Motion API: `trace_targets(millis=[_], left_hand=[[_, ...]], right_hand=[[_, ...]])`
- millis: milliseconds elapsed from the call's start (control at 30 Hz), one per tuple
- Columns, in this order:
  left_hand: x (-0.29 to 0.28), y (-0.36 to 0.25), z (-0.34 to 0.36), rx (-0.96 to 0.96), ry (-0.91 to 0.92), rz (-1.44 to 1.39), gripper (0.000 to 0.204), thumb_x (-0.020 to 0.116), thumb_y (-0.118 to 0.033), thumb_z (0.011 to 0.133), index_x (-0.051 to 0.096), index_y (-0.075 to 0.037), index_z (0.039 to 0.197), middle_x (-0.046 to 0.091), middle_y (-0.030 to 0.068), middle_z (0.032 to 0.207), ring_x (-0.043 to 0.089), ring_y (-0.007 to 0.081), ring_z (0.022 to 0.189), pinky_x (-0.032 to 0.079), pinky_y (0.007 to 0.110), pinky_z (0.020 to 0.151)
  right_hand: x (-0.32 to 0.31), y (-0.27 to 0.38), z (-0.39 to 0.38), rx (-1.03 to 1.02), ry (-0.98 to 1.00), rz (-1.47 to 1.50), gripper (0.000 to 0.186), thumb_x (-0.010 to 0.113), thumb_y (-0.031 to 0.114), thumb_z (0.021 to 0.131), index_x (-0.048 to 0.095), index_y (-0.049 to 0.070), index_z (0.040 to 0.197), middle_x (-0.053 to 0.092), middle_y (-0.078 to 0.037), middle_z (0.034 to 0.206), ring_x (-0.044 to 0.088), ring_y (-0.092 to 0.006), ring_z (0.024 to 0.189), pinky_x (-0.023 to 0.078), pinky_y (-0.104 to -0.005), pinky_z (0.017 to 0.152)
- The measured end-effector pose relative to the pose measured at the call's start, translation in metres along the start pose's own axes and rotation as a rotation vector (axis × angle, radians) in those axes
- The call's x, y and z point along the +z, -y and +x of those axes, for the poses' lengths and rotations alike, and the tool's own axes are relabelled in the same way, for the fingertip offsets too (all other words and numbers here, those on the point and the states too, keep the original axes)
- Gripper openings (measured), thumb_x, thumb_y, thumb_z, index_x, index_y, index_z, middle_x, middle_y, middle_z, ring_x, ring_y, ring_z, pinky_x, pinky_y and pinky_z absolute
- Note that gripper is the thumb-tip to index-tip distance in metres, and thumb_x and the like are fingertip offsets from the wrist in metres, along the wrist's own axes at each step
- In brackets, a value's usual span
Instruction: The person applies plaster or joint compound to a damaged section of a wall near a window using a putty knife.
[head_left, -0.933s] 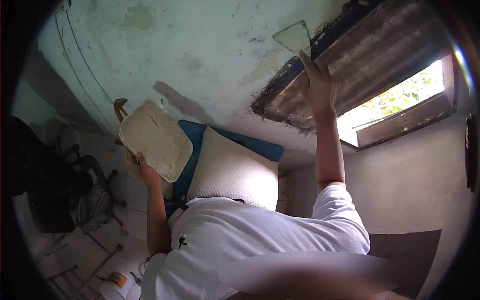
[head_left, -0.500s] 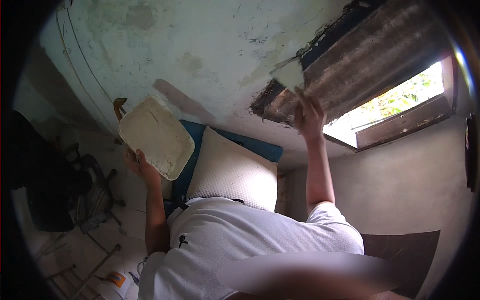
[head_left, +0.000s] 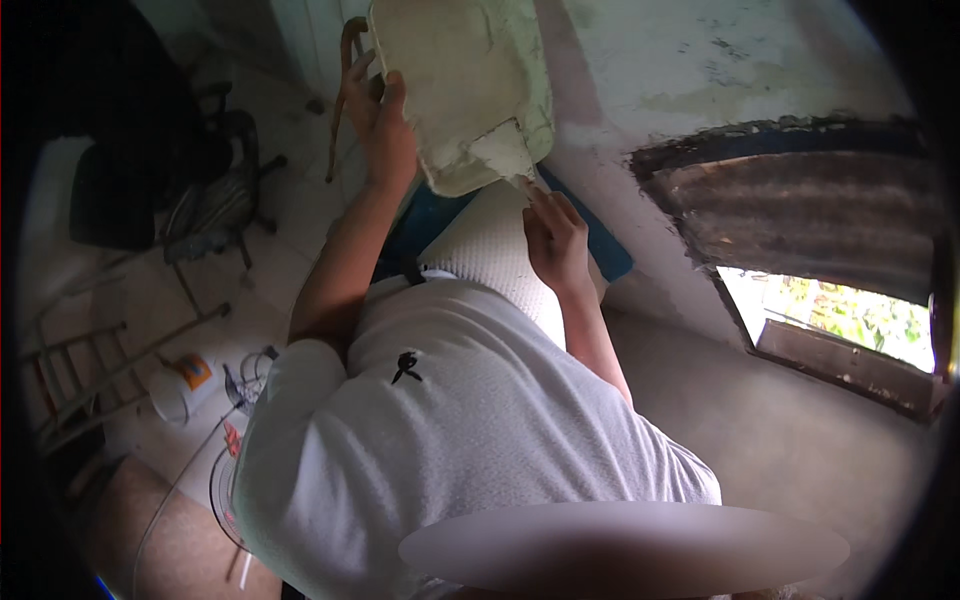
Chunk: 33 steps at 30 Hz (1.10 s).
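Note:
My left hand (head_left: 388,130) grips the edge of a shallow off-white tray (head_left: 450,70), fingers behind and thumb in front. Pale smears of what looks like putty coat the tray's face. In my right hand (head_left: 558,238) is a putty knife (head_left: 503,152), pinched by its handle. Its broad blade lies over the tray's lower right corner and appears to touch it. Just left of the tray, close to my left fingers, is a curved wooden stick (head_left: 336,130).
A white quilted cushion (head_left: 480,235) and a blue panel (head_left: 600,240) lie beyond my chest. To the right, a window opening (head_left: 850,318) cuts into the patchy wall (head_left: 650,60). On the left are a dark chair (head_left: 215,190), a metal ladder (head_left: 105,365) and a white bucket (head_left: 178,392).
My right hand has brought the putty knife from the wall by the window edge down to the tray. The tray sits higher in view, and the view has shifted.

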<state>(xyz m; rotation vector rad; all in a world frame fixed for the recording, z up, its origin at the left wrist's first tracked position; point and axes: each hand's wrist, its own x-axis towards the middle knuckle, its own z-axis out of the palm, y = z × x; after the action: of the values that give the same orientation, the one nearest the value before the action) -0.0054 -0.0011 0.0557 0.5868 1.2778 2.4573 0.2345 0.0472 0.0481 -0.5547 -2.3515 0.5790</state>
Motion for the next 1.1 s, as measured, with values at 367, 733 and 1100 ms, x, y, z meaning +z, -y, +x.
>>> trace_targets(millis=[367,733,1100], left_hand=[[-0.034,-0.003,0.019,0.104,-0.098,-0.068,0.043,0.052,-0.017,0.1,0.037,-0.011,0.14,0.053,0.0125,0.124,0.052,0.0182,0.111,0.043,0.037,0.097],[-0.031,-0.009,0.015,0.07,-0.115,-0.048,0.044,0.055,-0.022,0.099,0.041,-0.005,0.138,0.054,0.0126,0.129,0.054,0.0203,0.116,0.046,0.037,0.097],[-0.042,0.001,0.015,0.347,0.018,-0.052,0.05,0.056,-0.027,0.101,0.04,-0.002,0.142,0.054,0.0119,0.133,0.052,0.0196,0.119,0.042,0.036,0.101]], right_hand=[[-0.003,-0.011,-0.025,-0.128,0.184,-0.09,0.042,0.063,-0.002,0.079,0.066,0.007,0.121,0.06,-0.008,0.077,0.058,-0.0182,0.057,0.048,-0.0324,0.05],[0.016,-0.02,0.01,0.814,0.133,1.29,0.034,0.037,0.018,0.102,0.044,0.004,0.132,0.058,-0.013,0.076,0.038,-0.0101,0.042,0.032,-0.0229,0.039],[-0.014,-0.007,0.01,0.485,0.069,0.362,0.029,0.052,0.011,0.097,0.059,0.003,0.124,0.064,-0.009,0.076,0.051,-0.01,0.047,0.04,-0.0241,0.045]])
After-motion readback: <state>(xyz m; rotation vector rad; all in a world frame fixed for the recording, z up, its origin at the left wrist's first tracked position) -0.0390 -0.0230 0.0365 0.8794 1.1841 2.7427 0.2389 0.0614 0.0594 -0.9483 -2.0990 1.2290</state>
